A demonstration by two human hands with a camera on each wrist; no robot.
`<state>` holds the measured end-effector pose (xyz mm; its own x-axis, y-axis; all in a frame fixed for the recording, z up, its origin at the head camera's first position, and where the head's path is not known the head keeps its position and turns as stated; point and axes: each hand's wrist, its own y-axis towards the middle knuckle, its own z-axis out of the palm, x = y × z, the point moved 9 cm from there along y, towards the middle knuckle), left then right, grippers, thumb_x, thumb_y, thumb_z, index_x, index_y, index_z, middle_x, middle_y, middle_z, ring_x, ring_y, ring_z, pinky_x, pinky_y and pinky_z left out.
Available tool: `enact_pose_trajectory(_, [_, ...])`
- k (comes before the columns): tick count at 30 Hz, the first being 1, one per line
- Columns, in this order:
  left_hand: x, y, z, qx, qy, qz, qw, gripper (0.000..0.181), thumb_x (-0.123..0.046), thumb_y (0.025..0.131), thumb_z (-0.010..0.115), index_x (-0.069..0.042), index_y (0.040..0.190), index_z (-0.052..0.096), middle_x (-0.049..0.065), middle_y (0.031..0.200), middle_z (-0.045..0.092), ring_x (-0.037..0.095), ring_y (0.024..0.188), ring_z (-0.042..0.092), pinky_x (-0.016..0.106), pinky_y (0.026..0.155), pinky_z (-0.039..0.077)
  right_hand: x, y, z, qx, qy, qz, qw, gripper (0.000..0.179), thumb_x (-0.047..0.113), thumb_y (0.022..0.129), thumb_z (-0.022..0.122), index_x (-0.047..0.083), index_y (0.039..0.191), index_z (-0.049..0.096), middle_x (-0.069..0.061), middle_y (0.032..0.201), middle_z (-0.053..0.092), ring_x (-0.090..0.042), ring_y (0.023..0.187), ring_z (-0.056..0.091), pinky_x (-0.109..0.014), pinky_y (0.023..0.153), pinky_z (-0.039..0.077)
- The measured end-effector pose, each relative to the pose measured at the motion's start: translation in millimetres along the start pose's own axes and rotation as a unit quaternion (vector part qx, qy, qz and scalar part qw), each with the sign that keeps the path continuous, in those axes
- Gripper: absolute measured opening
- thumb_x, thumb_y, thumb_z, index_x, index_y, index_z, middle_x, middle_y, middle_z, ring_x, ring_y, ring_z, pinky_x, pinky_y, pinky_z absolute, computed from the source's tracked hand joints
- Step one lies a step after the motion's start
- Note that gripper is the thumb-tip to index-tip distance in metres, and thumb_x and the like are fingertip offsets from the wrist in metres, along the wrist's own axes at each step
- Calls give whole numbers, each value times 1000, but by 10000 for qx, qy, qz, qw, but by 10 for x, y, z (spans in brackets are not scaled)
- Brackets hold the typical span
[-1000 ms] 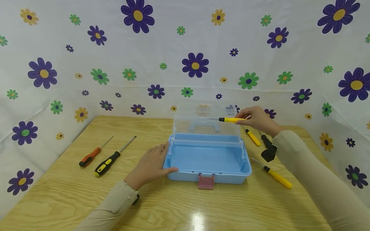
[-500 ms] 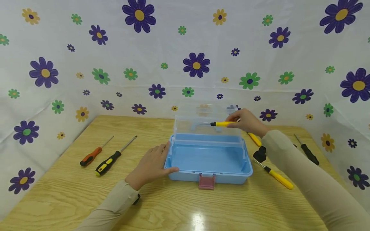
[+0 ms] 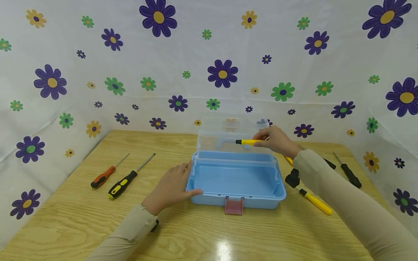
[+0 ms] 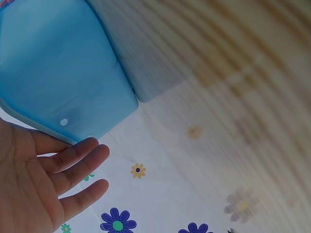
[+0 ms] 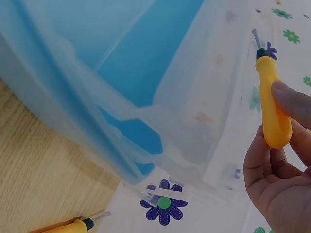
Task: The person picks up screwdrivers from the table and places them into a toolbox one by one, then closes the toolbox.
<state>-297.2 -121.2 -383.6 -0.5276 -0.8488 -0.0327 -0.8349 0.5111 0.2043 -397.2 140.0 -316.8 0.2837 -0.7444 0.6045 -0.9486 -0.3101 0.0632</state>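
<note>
A light-blue toolbox (image 3: 232,179) stands on the table with its clear lid (image 3: 205,141) raised at the back and a pink latch (image 3: 234,206) hanging in front. My left hand (image 3: 171,186) rests against the box's left side, thumb over the front rim. In the left wrist view its fingers (image 4: 80,170) are fairly straight beside the blue wall. My right hand (image 3: 274,139) pinches a yellow screwdriver (image 3: 248,142) by its handle, in the air over the back of the box. Its blade points left, before the lid. The right wrist view shows thumb and fingers on the yellow handle (image 5: 274,107).
Left of the box lie an orange-and-black screwdriver (image 3: 102,177) and a black-and-yellow one (image 3: 122,183). To its right are a yellow screwdriver (image 3: 316,203), a black-handled screwdriver (image 3: 351,175) and another yellow handle (image 3: 289,160) partly behind the sleeve. A flowered cloth (image 3: 192,47) hangs behind.
My right hand has moved left and slightly down with the yellow screwdriver, over the box. The black-handled screwdriver at the right has come into view from behind the arm. My left hand stays put.
</note>
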Motion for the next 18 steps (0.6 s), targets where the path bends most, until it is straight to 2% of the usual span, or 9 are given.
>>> enact_pose_trajectory(5, [3,-1,3,15,-33,-38,10000,103,-73,82,45,7,144,29,23,136,48,35,121,51,49,100,43,33,-41,36,7,68,-20,10000,21,10,86,68,0,103,71,-16,102,67,-24,87,56,-28,78,52])
enact_pose_trajectory(12, [-3,-7,-19,-188,-99,43,9998,108,-80,81,31,10,141,34,24,132,50,37,118,53,50,98,44,44,-80,111,49,13,-111,9999,21,11,86,68,1,104,71,-15,100,67,-24,87,57,-30,78,53])
enact_pose_trajectory(18, [5,-5,0,-26,-76,-31,10000,105,-75,82,41,8,143,30,24,135,48,36,120,52,49,100,43,44,-101,184,39,-82,-199,9998,20,10,86,67,0,103,71,-15,98,67,-23,84,57,-31,78,54])
